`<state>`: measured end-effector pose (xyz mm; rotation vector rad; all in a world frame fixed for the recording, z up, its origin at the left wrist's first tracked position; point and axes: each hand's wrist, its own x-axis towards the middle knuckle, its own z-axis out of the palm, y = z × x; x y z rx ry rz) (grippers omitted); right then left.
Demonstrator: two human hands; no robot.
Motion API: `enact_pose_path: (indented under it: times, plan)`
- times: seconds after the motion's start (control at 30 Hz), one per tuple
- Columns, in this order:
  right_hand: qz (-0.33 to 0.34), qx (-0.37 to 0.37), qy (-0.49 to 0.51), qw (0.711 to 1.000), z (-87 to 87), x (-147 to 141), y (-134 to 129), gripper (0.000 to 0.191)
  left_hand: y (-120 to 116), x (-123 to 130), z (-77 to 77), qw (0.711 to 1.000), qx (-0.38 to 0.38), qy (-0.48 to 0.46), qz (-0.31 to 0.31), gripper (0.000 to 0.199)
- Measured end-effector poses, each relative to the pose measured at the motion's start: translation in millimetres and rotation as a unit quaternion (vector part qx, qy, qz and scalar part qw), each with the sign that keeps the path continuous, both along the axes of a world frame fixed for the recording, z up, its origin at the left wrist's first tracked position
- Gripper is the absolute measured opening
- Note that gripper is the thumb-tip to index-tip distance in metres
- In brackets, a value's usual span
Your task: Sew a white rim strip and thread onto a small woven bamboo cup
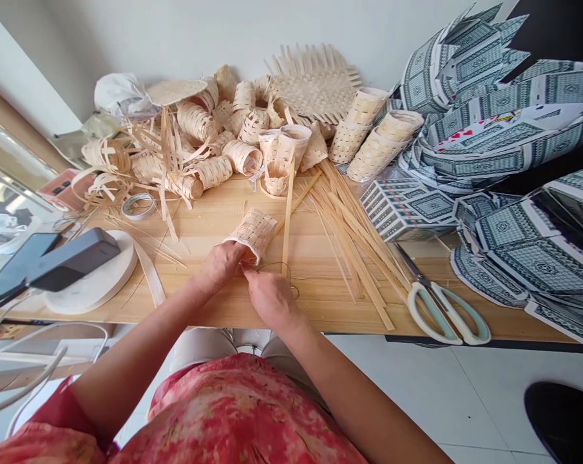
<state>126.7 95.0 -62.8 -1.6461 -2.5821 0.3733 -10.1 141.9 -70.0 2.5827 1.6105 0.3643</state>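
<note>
A small woven basket (255,231) lies tilted near the table's front edge, its white-trimmed mouth facing me. My left hand (221,265) grips the rim at the mouth's left side, some fingers hidden inside. Close beside it, my right hand (270,295) is closed in a pinch at the lower rim; what its fingertips hold is too small to make out. A thin dark thread (294,278) curls on the table just right of my right hand. Behind the basket, a flat wood strip (288,219) leans up against a little basket with a handle (276,175).
Woven cylinders (212,173) and loose strips crowd the back. Long strips (353,238) and scissors (446,309) lie right, near folded card structures (513,241). To the left are a tape roll (138,206), a white ribbon spool (95,277) and a dark device (73,260).
</note>
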Motion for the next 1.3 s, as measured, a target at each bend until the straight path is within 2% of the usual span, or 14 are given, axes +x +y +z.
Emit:
enact_pose_path:
  times: [0.23, 0.63, 0.8, 1.07, 1.3]
  plan:
    - [0.002, 0.001, 0.001, 1.000, -1.0, -0.2, 0.8, 0.042, -5.7, -4.2, 7.6, 0.998, -0.025, 0.026, -0.053, 0.023]
    - [-0.009, -0.010, 0.000, 1.000, 2.8, 0.0, 0.8, 0.040, -4.1, 3.4, 7.4, 0.997, -0.033, 0.063, 0.014, 0.022]
    - [-0.011, -0.006, 0.006, 1.000, 0.4, 0.1, 0.3, 0.041, -0.7, -4.0, 3.8, 0.998, -0.023, 0.054, -0.021, 0.021]
    - [-0.011, 0.002, 0.008, 1.000, 0.3, -0.4, -0.2, 0.043, -6.8, -0.3, 15.3, 0.995, -0.035, 0.082, -0.032, 0.022]
    - [-0.014, 0.003, 0.003, 1.000, 1.4, 0.1, -0.7, 0.043, -1.0, -5.0, 2.1, 0.998, -0.015, 0.059, -0.013, 0.017]
